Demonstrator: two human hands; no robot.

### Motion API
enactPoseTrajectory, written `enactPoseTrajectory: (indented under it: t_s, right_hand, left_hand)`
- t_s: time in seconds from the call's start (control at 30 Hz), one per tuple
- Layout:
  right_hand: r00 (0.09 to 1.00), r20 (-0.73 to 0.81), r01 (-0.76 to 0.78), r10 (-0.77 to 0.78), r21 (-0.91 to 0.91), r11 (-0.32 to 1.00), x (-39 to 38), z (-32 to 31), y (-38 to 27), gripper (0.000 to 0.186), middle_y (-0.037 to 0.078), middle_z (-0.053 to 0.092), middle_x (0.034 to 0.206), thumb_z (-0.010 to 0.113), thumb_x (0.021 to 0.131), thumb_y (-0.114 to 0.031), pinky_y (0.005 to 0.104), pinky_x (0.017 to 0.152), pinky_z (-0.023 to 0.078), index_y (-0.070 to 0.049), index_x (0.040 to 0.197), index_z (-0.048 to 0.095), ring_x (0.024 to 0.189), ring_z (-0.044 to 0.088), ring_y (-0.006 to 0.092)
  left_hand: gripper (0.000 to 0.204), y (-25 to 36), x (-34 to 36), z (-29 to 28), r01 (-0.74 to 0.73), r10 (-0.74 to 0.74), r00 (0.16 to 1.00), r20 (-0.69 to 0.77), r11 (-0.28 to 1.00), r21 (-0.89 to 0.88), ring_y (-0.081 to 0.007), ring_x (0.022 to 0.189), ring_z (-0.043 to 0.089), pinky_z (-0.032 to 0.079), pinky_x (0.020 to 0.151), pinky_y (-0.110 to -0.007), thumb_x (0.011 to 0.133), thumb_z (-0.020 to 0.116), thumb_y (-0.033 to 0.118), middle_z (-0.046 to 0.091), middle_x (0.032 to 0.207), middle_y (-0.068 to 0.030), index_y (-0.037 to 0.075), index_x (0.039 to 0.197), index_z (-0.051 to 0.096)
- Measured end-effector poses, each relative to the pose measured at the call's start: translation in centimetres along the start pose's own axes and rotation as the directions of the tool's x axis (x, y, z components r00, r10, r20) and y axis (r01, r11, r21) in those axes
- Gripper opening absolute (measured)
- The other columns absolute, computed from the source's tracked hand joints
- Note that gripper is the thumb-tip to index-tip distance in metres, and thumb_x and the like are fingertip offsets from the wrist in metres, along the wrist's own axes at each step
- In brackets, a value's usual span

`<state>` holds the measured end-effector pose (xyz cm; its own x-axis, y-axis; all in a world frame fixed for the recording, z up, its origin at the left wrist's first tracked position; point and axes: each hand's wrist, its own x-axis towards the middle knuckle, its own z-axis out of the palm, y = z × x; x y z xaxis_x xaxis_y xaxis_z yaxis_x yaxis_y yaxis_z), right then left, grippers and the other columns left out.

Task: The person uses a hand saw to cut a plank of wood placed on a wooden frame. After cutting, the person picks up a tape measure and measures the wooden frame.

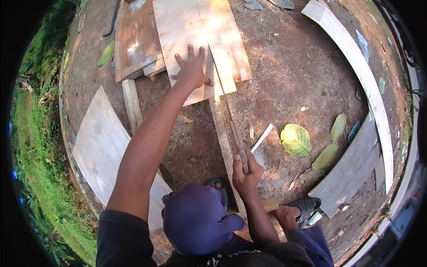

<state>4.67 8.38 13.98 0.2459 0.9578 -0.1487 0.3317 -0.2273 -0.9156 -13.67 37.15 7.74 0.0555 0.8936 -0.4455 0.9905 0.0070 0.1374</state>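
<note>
My left hand (192, 71) lies with fingers spread on a pale plywood sheet (180, 20). My right hand (247, 173) grips the wooden handle of a saw (237, 142); its narrow blade, seen nearly edge-on, runs up into a slit in the sheet beside my left hand. A long wooden batten (218, 115) lies under the sheet's near end, running down past my right hand. A brown wooden box or panel (133, 31) sits left of the sheet, with another batten (132, 102) below it.
Loose boards lie at left (100, 133) and right (344, 169), with a long white strip (351, 58) along the right side. Green leaves (295, 140) and a small white stick (262, 138) lie on the dirt. Grass (49, 187) borders the left. My sandaled foot (302, 209) shows lower right.
</note>
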Motion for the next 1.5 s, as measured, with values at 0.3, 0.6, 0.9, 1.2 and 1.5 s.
enactPoseTrajectory:
  t_s: [0.3,0.6,0.9,1.2,1.5]
  right_hand:
    - [0.995,-0.066,0.078,-0.079,-0.022,0.997,1.4,0.9,-0.5,0.037,0.017,0.075,0.083,0.07,0.094,-0.01,0.0289,0.064,0.055,0.005,0.129,0.067,0.068,0.07,0.0128]
    - [0.993,-0.078,0.083,-0.086,-0.04,0.996,6.6,4.1,0.0,0.037,0.018,0.074,0.084,0.07,0.094,-0.01,0.0295,0.064,0.055,0.004,0.129,0.067,0.068,0.07,0.0135]
    - [0.992,-0.09,0.084,-0.088,-0.051,0.995,-2.5,-1.4,2.0,0.037,0.019,0.075,0.086,0.069,0.094,-0.01,0.0326,0.066,0.057,0.004,0.129,0.067,0.072,0.074,0.018]
    - [0.976,-0.108,0.197,-0.189,0.065,0.978,5.6,6.0,3.3,0.043,0.022,0.074,0.085,0.07,0.094,-0.014,0.0383,0.065,0.059,0.005,0.132,0.064,0.072,0.076,0.0301]
    - [0.983,-0.136,0.132,-0.124,0.051,0.99,6.9,6.6,1.8,0.041,0.02,0.073,0.08,0.069,0.096,-0.017,0.0353,0.06,0.054,0.006,0.13,0.066,0.064,0.069,0.019]
  left_hand:
    - [0.142,0.0,-0.1,-0.7,0.02,-0.02,1.0,0.004,1.0,0.013,-0.0406,0.159,0.009,0.0,0.125,-0.065,0.06,0.095,0.05,0.009,0.169,-0.0316,0.008,0.166,0.011]
    - [0.138,0.7,0.7,0.0,0.088,-0.087,0.996,0.022,0.995,-0.042,-0.0576,0.153,-0.004,0.034,0.105,-0.086,0.062,0.098,0.041,-0.002,0.174,-0.0082,0.031,0.167,0.01]
    - [0.141,0.7,0.7,0.6,0.022,-0.022,1.0,-0.005,0.999,-0.039,-0.0602,0.151,-0.003,0.035,0.104,-0.086,0.059,0.099,0.044,-0.002,0.174,-0.0117,0.029,0.167,0.01]
    - [0.138,2.2,-1.3,-2.5,0.129,-0.122,0.989,0.079,0.987,-0.094,-0.053,0.155,-0.005,0.031,0.107,-0.086,0.063,0.099,0.038,-0.005,0.175,-0.0066,0.032,0.167,0.009]
    - [0.133,0.9,-2.1,-1.3,0.154,-0.157,0.988,-0.004,0.969,-0.192,-0.0415,0.159,-0.001,0.023,0.115,-0.082,0.067,0.097,0.035,-0.005,0.175,-0.0088,0.03,0.167,0.008]
